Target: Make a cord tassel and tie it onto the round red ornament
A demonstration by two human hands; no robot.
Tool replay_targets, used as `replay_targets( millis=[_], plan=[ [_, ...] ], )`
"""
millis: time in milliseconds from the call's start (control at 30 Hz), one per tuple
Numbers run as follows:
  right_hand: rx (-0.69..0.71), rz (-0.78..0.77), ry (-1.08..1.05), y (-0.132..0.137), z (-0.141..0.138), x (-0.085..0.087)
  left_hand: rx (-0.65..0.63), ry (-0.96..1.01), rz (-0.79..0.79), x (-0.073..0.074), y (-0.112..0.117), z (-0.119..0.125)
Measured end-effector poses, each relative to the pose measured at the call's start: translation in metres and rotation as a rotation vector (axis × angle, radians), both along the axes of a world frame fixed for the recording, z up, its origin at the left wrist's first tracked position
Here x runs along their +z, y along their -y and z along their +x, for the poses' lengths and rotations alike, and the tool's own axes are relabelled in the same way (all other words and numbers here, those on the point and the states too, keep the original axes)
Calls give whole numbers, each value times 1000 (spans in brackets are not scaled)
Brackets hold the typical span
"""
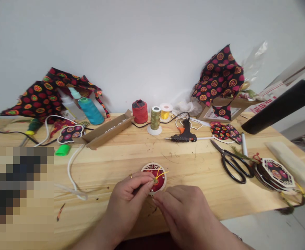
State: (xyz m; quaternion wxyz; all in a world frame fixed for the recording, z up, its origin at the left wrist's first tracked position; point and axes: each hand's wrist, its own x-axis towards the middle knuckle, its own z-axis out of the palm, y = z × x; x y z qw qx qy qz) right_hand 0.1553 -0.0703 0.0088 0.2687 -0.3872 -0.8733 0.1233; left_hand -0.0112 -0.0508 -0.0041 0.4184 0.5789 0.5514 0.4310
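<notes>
A round ornament with a pale fretwork rim and a dark red patterned face lies in front of me on the wooden table. Over its middle, the thumb and forefinger of my left hand pinch a small greenish piece from which a yellow cord sticks up in loose ends. A ring is on one finger of that hand. My right hand is closed at the ornament's lower edge, fingertips pressed together. Whatever lies between those fingertips is too small or hidden to make out.
Right of the ornament lie black-handled scissors and a stack of octagonal ornaments with tassels. Behind stand a glue gun, a green-gold thread spool, a red thread cone and a long cardboard box. A white cable runs at left.
</notes>
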Motion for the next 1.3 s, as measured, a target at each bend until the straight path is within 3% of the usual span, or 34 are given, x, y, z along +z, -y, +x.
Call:
replay_targets(
  millis=[167,300,400,533,667,833,1100,1300],
  plan=[
    [101,-18,80,-14,13,28,-299,48,-53,11,1,-1],
    [151,-149,-81,-36,21,34,-473,135,-205,14,5,-3],
    [146,-368,-310,-50,21,21,-456,234,-260,10,6,-6],
    [-20,-745,-592,-52,16,1,-306,380,-316,4,6,-11],
    [-127,-904,-716,-36,8,-10,-132,426,-363,2,4,-12],
    [-183,-863,-633,-9,-4,-14,-33,259,-230,4,0,-11],
    [-61,-479,-353,8,-13,-7,40,88,-61,3,3,-6],
    [-6,-309,-211,11,-12,-13,54,52,10,3,5,-4]
  ],
)
